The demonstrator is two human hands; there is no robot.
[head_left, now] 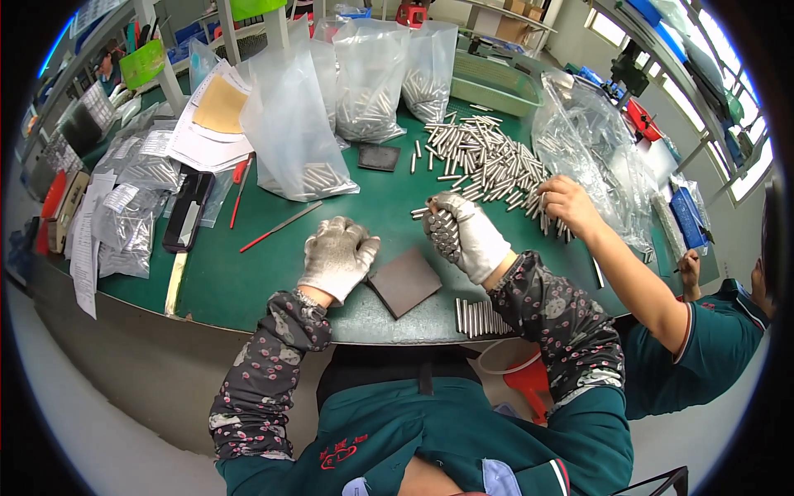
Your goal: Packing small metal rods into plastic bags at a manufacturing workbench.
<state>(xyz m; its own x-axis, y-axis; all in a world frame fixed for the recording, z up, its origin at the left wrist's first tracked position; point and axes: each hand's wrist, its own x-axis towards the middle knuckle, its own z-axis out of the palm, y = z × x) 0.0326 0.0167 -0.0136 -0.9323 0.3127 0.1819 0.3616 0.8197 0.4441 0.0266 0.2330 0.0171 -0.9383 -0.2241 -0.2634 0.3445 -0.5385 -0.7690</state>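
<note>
My right hand [475, 241], in a white glove, grips a bundle of short metal pins [444, 231], their round ends facing left. Just below it, a row of similar pins [478, 317] lies side by side near the table's front edge. My left hand [337, 256], in a soiled white glove, rests on the green table [248, 285] with its fingers bent and slightly apart; nothing shows in it. Between my hands lies a dark square block [405, 283], close to the left hand.
A large heap of pins [488, 157] spreads beyond my right hand. A co-worker's bare hand [571, 207] reaches into its right side. Plastic bags of pins [368, 103] stand behind. A red-handled file [277, 229] and a phone [188, 211] lie to the left.
</note>
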